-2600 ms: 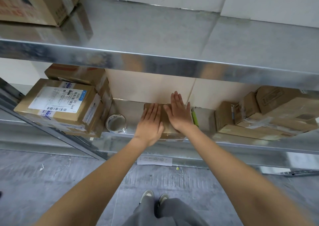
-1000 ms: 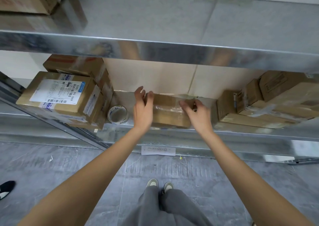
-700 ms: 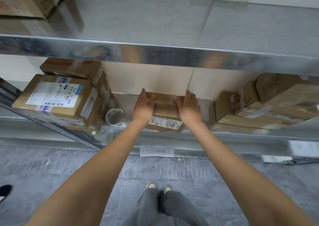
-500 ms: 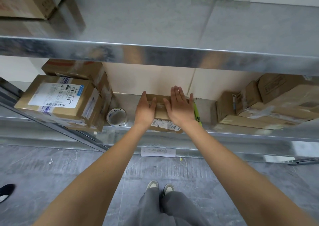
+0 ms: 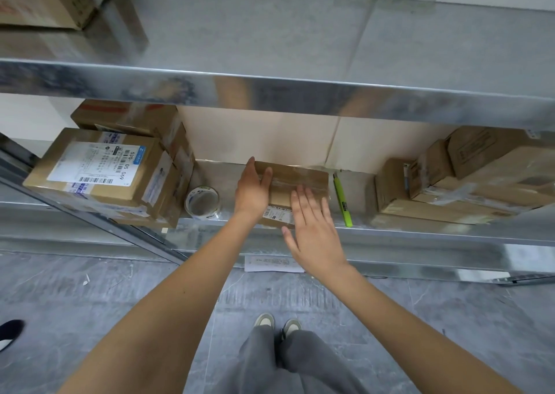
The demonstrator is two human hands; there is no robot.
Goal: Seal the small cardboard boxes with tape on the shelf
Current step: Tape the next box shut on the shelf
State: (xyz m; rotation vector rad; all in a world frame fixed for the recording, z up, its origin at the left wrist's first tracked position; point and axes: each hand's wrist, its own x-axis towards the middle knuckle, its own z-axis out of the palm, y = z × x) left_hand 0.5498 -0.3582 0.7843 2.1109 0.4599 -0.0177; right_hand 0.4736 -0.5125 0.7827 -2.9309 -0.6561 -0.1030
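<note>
A metal shelf unit (image 5: 300, 93) fills the upper part of the view, its upper shelf edge running right across at 12 o'clock. The lower shelf (image 5: 390, 231) carries everything else. Below it lies a grey floor (image 5: 90, 303), with a slip of white paper (image 5: 273, 263) on it under the shelf's front edge.

At 9 o'clock on the lower shelf stands a stack of large cardboard boxes (image 5: 99, 168), the front one bearing a white shipping label with barcodes. At 3 o'clock a second group of cardboard boxes (image 5: 450, 183) leans together. At 11 o'clock, on the upper shelf, the corner of another box (image 5: 45, 0) shows.

The small cardboard box (image 5: 297, 183) sits on the lower shelf at the centre, between the two groups, with clear tape across its top and a small printed label on its front face. The left hand (image 5: 252, 192) rests on the box's left end, fingers straight and thumb laid over the top edge. The right hand (image 5: 312, 231) is at 6 o'clock from the box, flat and spread, fingers straight, its fingertips over the box's near right corner; whether they touch it I cannot tell.

A roll of clear tape (image 5: 202, 202) stands just beside the box at its 9 o'clock, near the large stack. A green utility knife (image 5: 342, 201) lies at the box's 3 o'clock, apart from it, pointing toward the shelf's front edge.
</note>
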